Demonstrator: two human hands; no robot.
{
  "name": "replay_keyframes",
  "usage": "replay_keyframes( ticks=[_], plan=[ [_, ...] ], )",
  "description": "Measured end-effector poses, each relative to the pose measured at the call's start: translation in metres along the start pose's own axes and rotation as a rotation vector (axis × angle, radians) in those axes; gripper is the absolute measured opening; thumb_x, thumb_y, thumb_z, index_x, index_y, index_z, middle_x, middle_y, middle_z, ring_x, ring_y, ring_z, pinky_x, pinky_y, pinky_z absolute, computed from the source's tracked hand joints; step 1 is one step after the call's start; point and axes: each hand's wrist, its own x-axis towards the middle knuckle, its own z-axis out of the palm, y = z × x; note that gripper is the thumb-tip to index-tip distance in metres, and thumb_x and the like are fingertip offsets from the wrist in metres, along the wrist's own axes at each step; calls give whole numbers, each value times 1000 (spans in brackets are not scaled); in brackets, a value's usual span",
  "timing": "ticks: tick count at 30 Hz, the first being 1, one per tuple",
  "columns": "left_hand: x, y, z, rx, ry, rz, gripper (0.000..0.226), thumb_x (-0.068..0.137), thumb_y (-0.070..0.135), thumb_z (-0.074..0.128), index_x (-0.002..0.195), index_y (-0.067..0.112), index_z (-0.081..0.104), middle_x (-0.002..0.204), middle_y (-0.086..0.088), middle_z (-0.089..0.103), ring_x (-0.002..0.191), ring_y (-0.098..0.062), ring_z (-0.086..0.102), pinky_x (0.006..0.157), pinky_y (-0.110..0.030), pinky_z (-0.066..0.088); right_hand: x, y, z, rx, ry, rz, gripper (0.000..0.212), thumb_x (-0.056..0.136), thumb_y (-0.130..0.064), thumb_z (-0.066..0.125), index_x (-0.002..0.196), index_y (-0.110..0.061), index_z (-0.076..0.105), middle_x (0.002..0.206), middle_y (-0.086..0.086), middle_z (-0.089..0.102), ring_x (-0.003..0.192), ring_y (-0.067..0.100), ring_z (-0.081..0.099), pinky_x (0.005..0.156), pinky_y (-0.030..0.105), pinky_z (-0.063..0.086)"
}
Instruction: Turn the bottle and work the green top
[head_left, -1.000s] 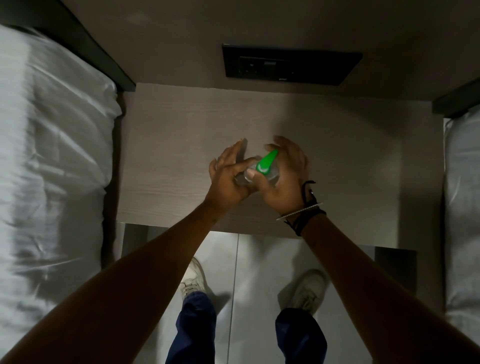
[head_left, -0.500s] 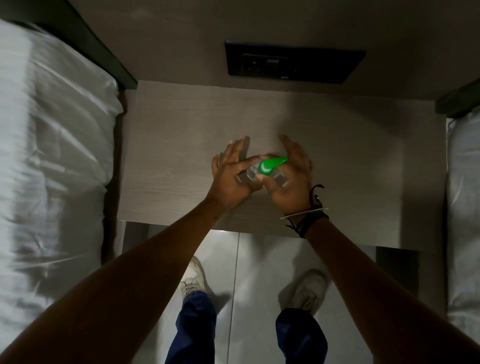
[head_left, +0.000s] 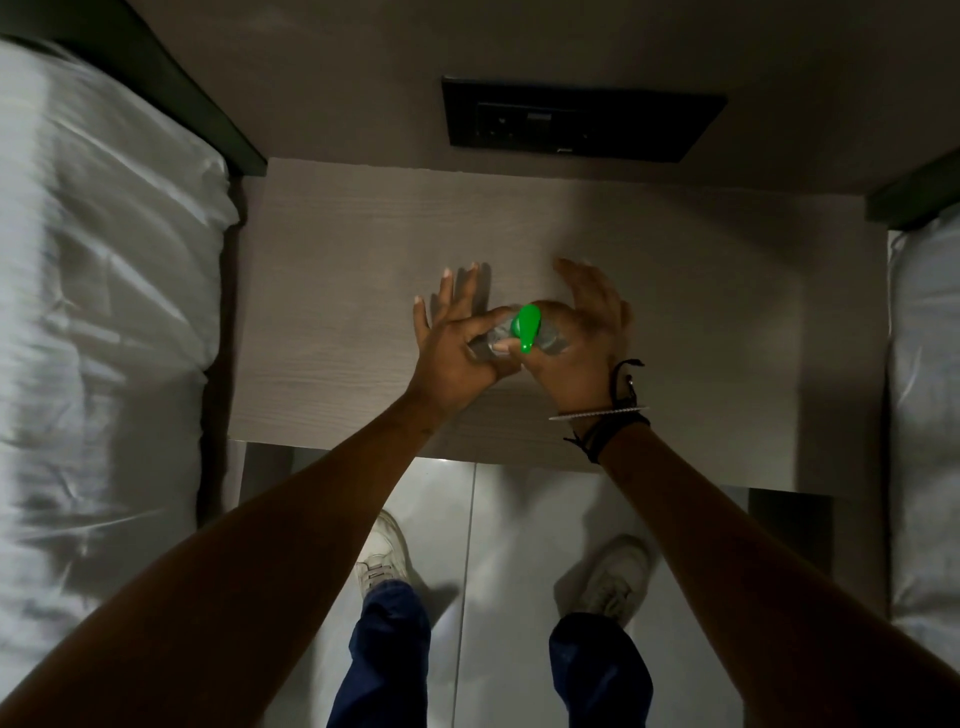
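Over the middle of the desk, a little nearer its front edge than the wall, both hands meet around a small clear bottle topped by a bright green spray head. Seen from above, the bottle appears to stand roughly upright, though the palms hide most of its body. The green head's long axis runs front to back, and its narrow tip points toward the desk's front edge, at the person.

The left hand has its four fingers straight and spread, pointing at the wall, while its thumb lies across the bottle's near side and touches it. The right hand cups the bottle from the right, fingers gently curved and held together above it, thumb reaching in beside the green tip. Dark cords and a thin bracelet circle the right wrist.

No label or writing on the bottle can be read; the dim light and the hands cover it.

A black socket panel sits on the wall behind the desk, its markings too small to make out. White bedding lies off the desk's left edge.
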Motion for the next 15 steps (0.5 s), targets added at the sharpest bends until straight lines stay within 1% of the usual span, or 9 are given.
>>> replay_keyframes(
  ticks=[1, 3, 5, 7, 9, 11, 12, 14, 15],
  plan=[
    [0, 0, 0, -1, 4, -3, 54, 70, 40, 80, 121, 32, 62, 158, -11, 20, 147, -30, 0, 111, -50, -17, 1, 0, 0, 5, 4, 6, 36, 64, -40, 83, 86, -14, 74, 136, 17, 57, 127, 40, 50, 95, 46, 36],
    [0, 0, 0, 15, 2, 0, 54, 70, 40, 79, 121, 32, 62, 158, -12, 20, 147, -32, 0, 112, -54, -14, -2, 2, -2, 28, -53, 3, 48, 65, -40, 86, 103, -14, 72, 145, 20, 47, 132, 40, 43, 101, 47, 32],
    [0, -1, 1, 11, -11, 0, 55, 71, 42, 78, 122, 32, 61, 159, -10, 18, 147, -30, -1, 112, -52, -14, -6, 6, -3, 71, -104, -34, 51, 70, -33, 81, 116, -15, 68, 149, 21, 42, 135, 42, 40, 107, 56, 32],
    [0, -3, 2, -3, -16, -2, 55, 71, 43, 79, 122, 33, 61, 160, -7, 17, 147, -26, -3, 111, -50, -15, -7, 6, -5, 82, -100, -51, 41, 70, -32, 75, 107, -15, 72, 144, 19, 50, 131, 42, 44, 101, 62, 36],
    [1, -5, 5, 13, -14, -10, 52, 72, 46, 76, 121, 36, 61, 160, -5, 17, 147, -25, -3, 111, -50, -15, -4, 4, -5, 61, -36, -21, 37, 62, -41, 80, 89, -16, 72, 134, 13, 60, 124, 36, 52, 94, 60, 42],
    [0, -5, 6, 41, -14, -26, 51, 73, 51, 72, 120, 38, 60, 160, -6, 18, 147, -25, -3, 112, -53, -13, -3, 2, -3, 45, 38, 40, 49, 53, -49, 86, 84, -17, 66, 130, 12, 61, 119, 31, 55, 92, 55, 45],
    [0, -5, 7, 40, -14, -30, 51, 73, 55, 69, 120, 38, 60, 160, -7, 18, 147, -25, -3, 112, -54, -12, -5, 2, -2, 47, 41, 65, 59, 52, -55, 85, 93, -18, 64, 135, 14, 56, 123, 31, 52, 96, 52, 43],
    [-1, -5, 6, 14, -14, -24, 53, 73, 60, 60, 121, 38, 59, 160, -7, 19, 147, -26, -3, 111, -53, -12, -10, 2, -1, 66, -31, 84, 85, 57, -64, 78, 126, -20, 54, 151, 18, 37, 137, 33, 37, 107, 50, 32],
    [-1, -5, 5, 7, -14, -20, 54, 73, 61, 58, 122, 39, 59, 160, -6, 18, 147, -26, -3, 111, -52, -12, -12, 4, -1, 80, -66, 65, 87, 64, -63, 74, 136, -21, 48, 155, 19, 30, 140, 35, 31, 109, 52, 29]
  ],
)
